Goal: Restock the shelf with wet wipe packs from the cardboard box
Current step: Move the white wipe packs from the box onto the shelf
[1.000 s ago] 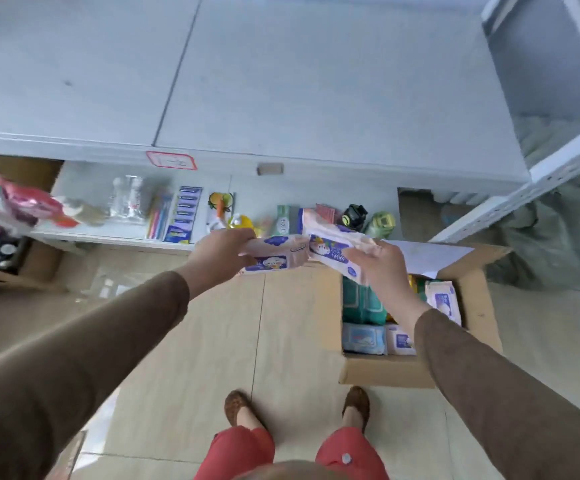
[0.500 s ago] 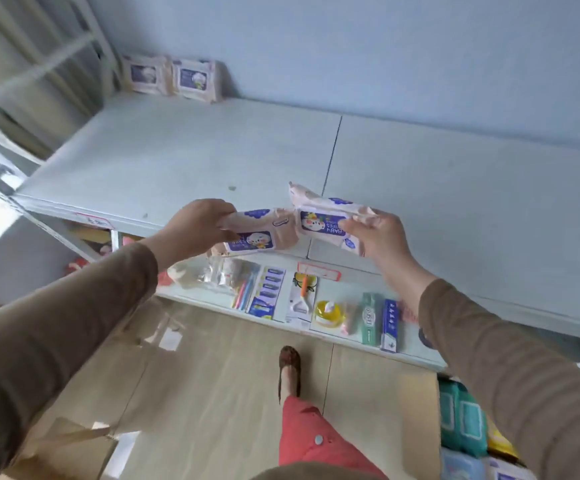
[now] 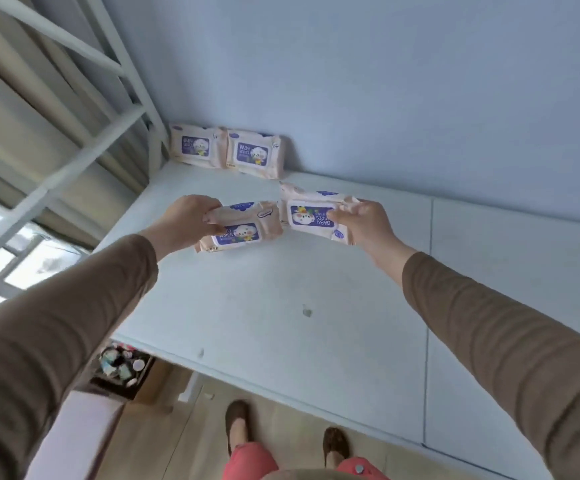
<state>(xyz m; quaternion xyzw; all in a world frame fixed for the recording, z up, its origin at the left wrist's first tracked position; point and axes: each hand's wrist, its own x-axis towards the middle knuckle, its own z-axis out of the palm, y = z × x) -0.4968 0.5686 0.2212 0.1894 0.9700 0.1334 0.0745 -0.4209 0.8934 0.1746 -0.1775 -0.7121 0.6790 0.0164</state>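
Head view: my left hand and right hand each grip one baby wipes pack (long axes sideways), the two shelved packs lying ahead-left, nearer my left

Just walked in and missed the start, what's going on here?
A person is restocking a pale shelf with baby wipe packs. The left hand grips one pack and the right hand grips another, both held above the shelf. Two packs already stand against the wall in the back corner.
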